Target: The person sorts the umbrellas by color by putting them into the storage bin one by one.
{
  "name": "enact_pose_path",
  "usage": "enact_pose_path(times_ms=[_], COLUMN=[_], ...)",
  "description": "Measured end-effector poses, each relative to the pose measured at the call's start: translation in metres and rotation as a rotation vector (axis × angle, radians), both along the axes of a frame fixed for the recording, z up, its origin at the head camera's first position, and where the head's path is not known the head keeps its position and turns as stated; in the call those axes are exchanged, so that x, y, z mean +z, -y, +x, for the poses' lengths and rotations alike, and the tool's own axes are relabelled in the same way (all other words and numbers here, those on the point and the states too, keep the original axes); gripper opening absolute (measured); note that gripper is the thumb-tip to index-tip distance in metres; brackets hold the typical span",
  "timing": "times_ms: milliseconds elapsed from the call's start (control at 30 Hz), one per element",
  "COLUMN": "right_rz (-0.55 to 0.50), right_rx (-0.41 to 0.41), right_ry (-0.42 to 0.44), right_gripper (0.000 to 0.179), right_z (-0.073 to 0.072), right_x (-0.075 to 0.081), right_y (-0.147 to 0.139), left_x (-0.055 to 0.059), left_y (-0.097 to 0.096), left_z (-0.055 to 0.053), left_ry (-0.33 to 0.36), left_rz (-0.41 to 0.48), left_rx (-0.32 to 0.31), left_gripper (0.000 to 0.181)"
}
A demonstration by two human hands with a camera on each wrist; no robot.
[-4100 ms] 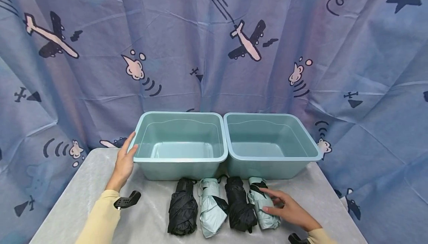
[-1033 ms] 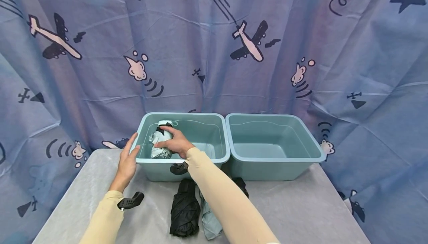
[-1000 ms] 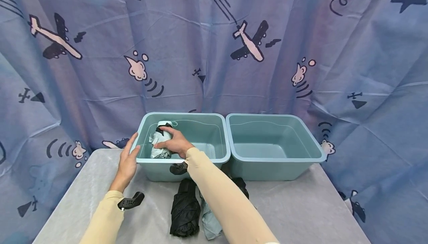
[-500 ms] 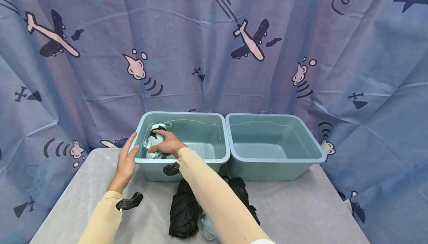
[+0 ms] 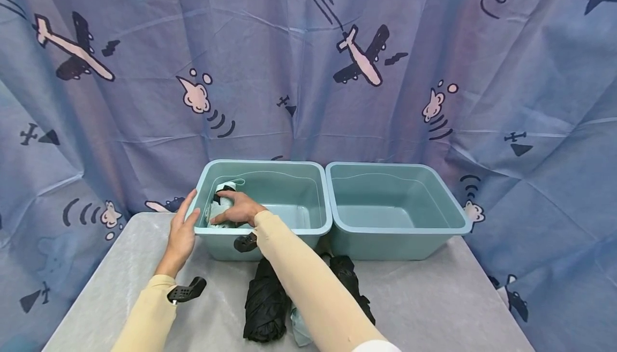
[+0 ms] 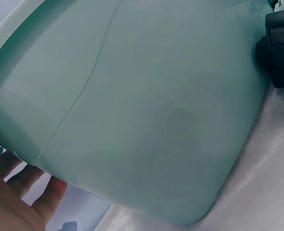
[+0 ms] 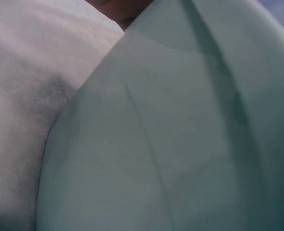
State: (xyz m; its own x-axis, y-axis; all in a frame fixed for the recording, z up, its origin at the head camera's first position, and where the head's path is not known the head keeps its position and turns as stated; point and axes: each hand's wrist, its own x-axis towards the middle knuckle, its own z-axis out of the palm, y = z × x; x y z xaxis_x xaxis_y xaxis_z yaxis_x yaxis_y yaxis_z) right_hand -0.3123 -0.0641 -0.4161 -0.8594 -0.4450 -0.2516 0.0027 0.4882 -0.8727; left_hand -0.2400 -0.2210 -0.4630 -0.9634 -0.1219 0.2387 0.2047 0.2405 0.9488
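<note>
A pale green folded umbrella (image 5: 222, 206) with a black band lies inside the left teal bin (image 5: 262, 232), along its left wall. Thumb and fingers of my right hand (image 5: 239, 208) grip it from above, hiding part of its side. My left hand (image 5: 178, 239) rests against the bin's left side with extended fingers; the left wrist view shows those fingers (image 6: 50, 197) at the outer wall. Mostly the bin's wall (image 7: 108, 159) fills the right wrist view, so the grip is hidden there.
A second teal bin (image 5: 400, 230) stands close on the right. In front of the bins lie a black folded umbrella (image 5: 265, 309), a pale green one (image 5: 301, 330) and another black one (image 5: 349, 277), partly covered by my right forearm. A patterned curtain (image 5: 289, 73) hangs behind.
From the table's right end, the right hand has carried the pale green umbrella into the left bin, then shifted it left and lower against the wall. The left hand stays at the bin's side.
</note>
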Motion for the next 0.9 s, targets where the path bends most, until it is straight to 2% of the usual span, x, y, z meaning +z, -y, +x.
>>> enact_pose_path(times_ms=[233, 567, 700, 900], right_rz=[-0.038, -0.017, -0.062, -0.191], right_rx=[0.067, 0.11, 0.104, 0.113], right_ry=[0.053, 0.072, 0.112, 0.214], right_gripper=[0.08, 0.081, 0.083, 0.081], right_z=[-0.002, -0.006, -0.009, -0.012], right_x=[-0.003, -0.008, -0.008, -0.008], right_y=[0.0, 0.0, 0.0, 0.002], left_x=[0.0, -0.001, -0.001, -0.001], left_y=[0.0, -0.001, -0.001, 0.001], left_z=[0.0, 0.0, -0.001, -0.001], left_ry=[0.001, 0.004, 0.002, 0.003], left_rz=[0.008, 0.015, 0.008, -0.007], left_rx=[0.003, 0.0, -0.001, 0.001], left_gripper=[0.055, 0.055, 0.055, 0.055])
